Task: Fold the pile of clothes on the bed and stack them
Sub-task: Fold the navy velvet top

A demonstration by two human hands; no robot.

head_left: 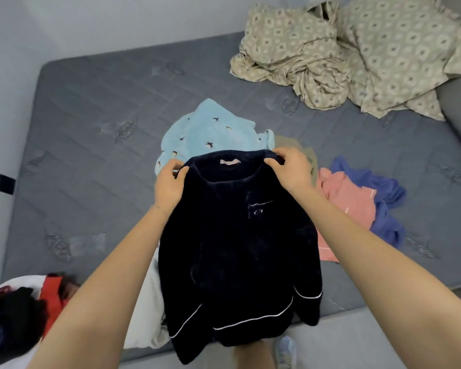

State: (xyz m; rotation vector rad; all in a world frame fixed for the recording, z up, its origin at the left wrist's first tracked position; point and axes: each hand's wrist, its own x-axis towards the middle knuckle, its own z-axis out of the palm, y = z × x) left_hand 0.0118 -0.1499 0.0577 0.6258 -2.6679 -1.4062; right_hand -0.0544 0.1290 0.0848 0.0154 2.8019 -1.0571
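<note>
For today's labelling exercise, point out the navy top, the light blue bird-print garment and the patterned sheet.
navy top [237, 249]: head view, middle of its hanging front.
light blue bird-print garment [205, 131]: head view, centre of the spread fabric.
patterned sheet [383, 49]: head view, crumpled middle.

The top [237, 235] is dark navy with thin white piping; the garment [210, 131] behind it is pale blue, dotted with small dark birds; the mattress [91, 115] is slate grey. The bedding [357, 54] is beige with a diamond print; nearby clothes are salmon pink [343, 198] and blue [383, 187].
</note>
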